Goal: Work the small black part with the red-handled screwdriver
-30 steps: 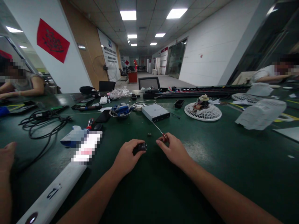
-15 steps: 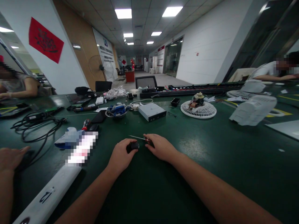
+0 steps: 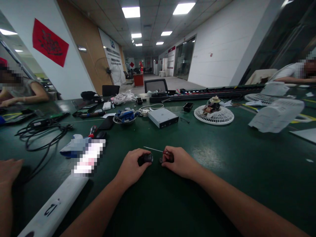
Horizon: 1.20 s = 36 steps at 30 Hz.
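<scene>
My left hand [image 3: 132, 165] is closed around a short black cylinder [image 3: 148, 158], its round end turned toward my other hand. A screwdriver [image 3: 153, 149] with a red handle and a thin metal shaft is in my right hand [image 3: 179, 161], its shaft pointing left above the cylinder. Between the thumb and fingers of that same hand sits a small dark piece [image 3: 161, 160], too small to name. The cylinder and this piece are apart, just over the green table [image 3: 153, 204].
An optical disc drive [image 3: 163, 117], a metal bowl [image 3: 124, 121] and a white fan grille [image 3: 213, 115] lie farther back. To the left are a long white bar [image 3: 56, 204], black cables [image 3: 44, 131] and another person's hand [image 3: 10, 171]. White plastic housing [image 3: 276, 115] stands right.
The gap between my hands has widened, with the right hand moved right and slightly lower. A small dark piece now shows at its fingertips. The other person's hand has shifted left.
</scene>
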Motion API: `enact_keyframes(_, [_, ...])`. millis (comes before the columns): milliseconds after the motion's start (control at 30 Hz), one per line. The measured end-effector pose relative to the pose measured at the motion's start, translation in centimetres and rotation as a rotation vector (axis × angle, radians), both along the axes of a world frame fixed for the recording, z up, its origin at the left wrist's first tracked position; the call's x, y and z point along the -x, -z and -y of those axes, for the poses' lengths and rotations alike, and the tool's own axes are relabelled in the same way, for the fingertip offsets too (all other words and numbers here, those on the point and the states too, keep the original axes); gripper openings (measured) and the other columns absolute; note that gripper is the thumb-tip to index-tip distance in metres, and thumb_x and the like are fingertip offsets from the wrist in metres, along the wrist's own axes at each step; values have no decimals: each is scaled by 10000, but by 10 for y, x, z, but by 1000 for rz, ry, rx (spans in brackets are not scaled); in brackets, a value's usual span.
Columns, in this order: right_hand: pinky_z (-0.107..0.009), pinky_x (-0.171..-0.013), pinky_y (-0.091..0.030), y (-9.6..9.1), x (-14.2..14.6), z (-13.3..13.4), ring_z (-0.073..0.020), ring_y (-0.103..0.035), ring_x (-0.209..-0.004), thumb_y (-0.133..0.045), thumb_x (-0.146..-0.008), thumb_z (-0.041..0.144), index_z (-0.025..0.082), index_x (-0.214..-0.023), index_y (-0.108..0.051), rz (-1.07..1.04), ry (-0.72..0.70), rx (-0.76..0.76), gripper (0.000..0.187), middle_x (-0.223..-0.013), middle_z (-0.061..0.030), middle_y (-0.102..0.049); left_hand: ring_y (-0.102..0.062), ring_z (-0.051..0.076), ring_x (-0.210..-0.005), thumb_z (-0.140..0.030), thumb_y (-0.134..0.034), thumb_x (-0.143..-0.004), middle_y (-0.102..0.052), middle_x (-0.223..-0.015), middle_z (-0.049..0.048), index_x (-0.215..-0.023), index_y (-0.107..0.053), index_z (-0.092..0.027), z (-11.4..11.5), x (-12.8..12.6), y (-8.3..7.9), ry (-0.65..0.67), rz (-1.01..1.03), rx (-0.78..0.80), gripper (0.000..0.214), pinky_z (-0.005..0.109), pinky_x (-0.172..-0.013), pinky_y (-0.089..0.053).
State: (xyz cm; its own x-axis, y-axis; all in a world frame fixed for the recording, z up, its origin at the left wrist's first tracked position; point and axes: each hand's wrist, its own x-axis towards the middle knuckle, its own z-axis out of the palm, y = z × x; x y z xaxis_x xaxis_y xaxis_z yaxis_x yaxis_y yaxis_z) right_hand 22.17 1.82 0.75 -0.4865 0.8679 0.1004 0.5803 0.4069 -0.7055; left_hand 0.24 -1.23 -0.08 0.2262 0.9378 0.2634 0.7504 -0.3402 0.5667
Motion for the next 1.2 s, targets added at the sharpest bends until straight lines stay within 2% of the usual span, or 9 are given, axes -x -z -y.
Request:
enact_keyframes(133, [-284,-660,-431,0,6,3,-173,-577,-768,-664,-788,168,186,-855,-626,15,64,-164,79,-830,-29,-635,-621,231,-994,-203,-717,-759,-694,-1055,15,-1058,-669,-261,1,-1,0,17,-12,-5,308,403,-910,-455])
enact_keyframes(200, [-297,-715,-448,2,8,2,-184,-586,-836,-591,-806,78,197,-913,-667,23,10,-176,177,-880,-45,-647,-621,235,-995,-206,-708,-768,-694,-1052,17,-1057,-671,-260,1,-1,0,14,-11,-6,297,406,-911,-455])
enact_keyframes(267, [-294,-706,-454,5,10,2,-182,-592,-820,-571,-794,37,204,-879,-694,47,-32,-155,223,-871,-48,-650,-622,240,-994,-205,-700,-773,-695,-1051,22,-1060,-672,-258,1,-1,0,12,-8,-3,293,414,-915,-455])
enact_keyframes(533, [-251,-553,-408,4,6,0,-140,-578,-606,-692,-748,153,205,-791,-674,53,28,28,70,-682,14,-641,-584,254,-1043,-227,-682,-798,-669,-1130,51,-1166,-632,-231,0,-1,4,-32,-69,-36,371,430,-933,-439])
enact_keyframes(667, [-274,-633,-470,1,3,1,-155,-636,-696,-722,-710,171,198,-691,-552,-139,89,99,173,-786,1,-702,-577,253,-1017,-223,-685,-806,-675,-1101,43,-1129,-651,-237,0,0,3,-22,-119,-56,325,422,-904,-435])
enact_keyframes(833, [-314,-755,-517,-1,11,7,-168,-655,-797,-689,-715,178,212,-702,-455,-455,96,133,237,-848,-24,-702,-577,238,-1011,-212,-717,-791,-678,-1081,17,-1140,-651,-284,0,-1,-1,18,-115,-100,362,408,-890,-424])
enact_keyframes(967, [-318,-772,-513,2,16,10,-164,-647,-799,-672,-734,184,214,-695,-443,-449,60,120,233,-839,-13,-692,-593,230,-1010,-232,-704,-812,-693,-1079,29,-1164,-636,-266,3,-5,-3,99,-86,-113,360,421,-934,-408])
enact_keyframes(1100, [-293,-705,-492,5,15,9,-149,-598,-729,-677,-725,175,201,-800,-553,-373,125,-1,147,-783,8,-621,-606,226,-994,-253,-702,-817,-698,-1058,38,-1171,-629,-250,5,-6,-4,150,-71,-127,361,423,-943,-410])
enact_keyframes(1200, [-273,-646,-477,7,13,5,-139,-573,-674,-726,-686,206,192,-816,-568,-402,120,88,205,-719,32,-578,-606,227,-1013,-244,-688,-828,-699,-1066,38,-1183,-621,-263,5,-6,-5,187,-62,-113,362,423,-945,-412])
